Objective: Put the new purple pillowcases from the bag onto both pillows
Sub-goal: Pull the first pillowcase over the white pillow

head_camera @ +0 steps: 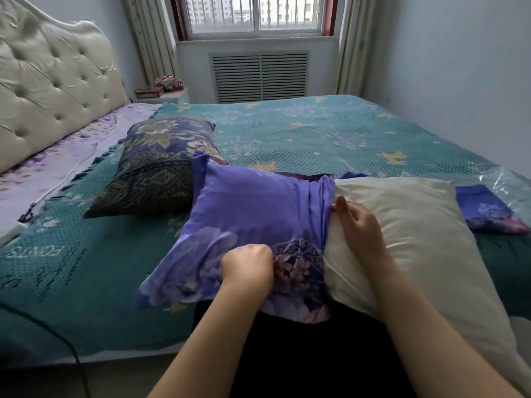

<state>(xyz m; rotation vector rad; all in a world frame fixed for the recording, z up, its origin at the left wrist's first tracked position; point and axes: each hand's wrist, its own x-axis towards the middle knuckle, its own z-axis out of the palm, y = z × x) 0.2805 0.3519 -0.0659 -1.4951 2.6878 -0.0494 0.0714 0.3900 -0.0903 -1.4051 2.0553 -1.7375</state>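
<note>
bed (316, 133) | pillow (408, 225) long axis left-right | purple pillowcase (253, 214) opening rightward

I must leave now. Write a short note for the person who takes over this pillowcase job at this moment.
Left hand: fist closed on the purple pillowcase.
Right hand: gripping the bunched case opening on the white pillow.
Done: case covers about half of that pillow.
Left: pull it fully on. The dark patterned pillow is not yet changed; second purple case lies in the clear bag at right.
</note>
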